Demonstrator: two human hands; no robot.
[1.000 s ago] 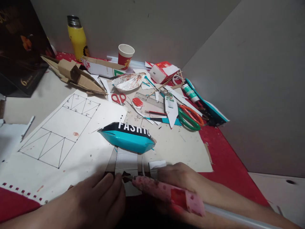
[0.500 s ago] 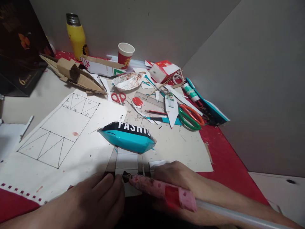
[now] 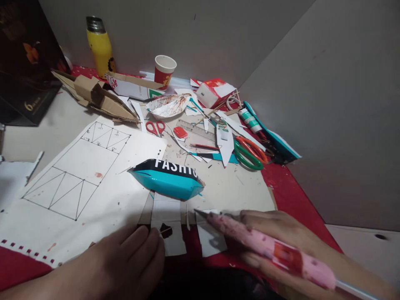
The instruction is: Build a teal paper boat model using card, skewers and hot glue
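Note:
My right hand point(image 3: 278, 237) grips a pink hot glue gun point(image 3: 250, 237) with a red part and a translucent stick out of its back; its dark pointed tip is over a small white card piece point(image 3: 212, 239). Left of that lies a folded white card strip point(image 3: 175, 243), with a dark patch point(image 3: 165, 230) crossed by a thin stick. My left hand point(image 3: 128, 258) has its fingers together and curled at the strip's left edge; its fingertips are partly hidden. Just beyond stands a small teal and black folded card boat point(image 3: 168, 183) with white lettering.
At left lies a sheet with a drawn truss plan point(image 3: 75, 171). Farther back are a cardboard boat point(image 3: 93, 98), a yellow bottle point(image 3: 101, 50), a paper cup point(image 3: 165, 68), red scissors point(image 3: 155, 127), orange and green scissors point(image 3: 248, 154), a ruler point(image 3: 196, 130) and card scraps.
My right hand has drawn the glue gun back to the right, off the dark patch on the strip, uncovering the small white card piece. The left hand has barely moved.

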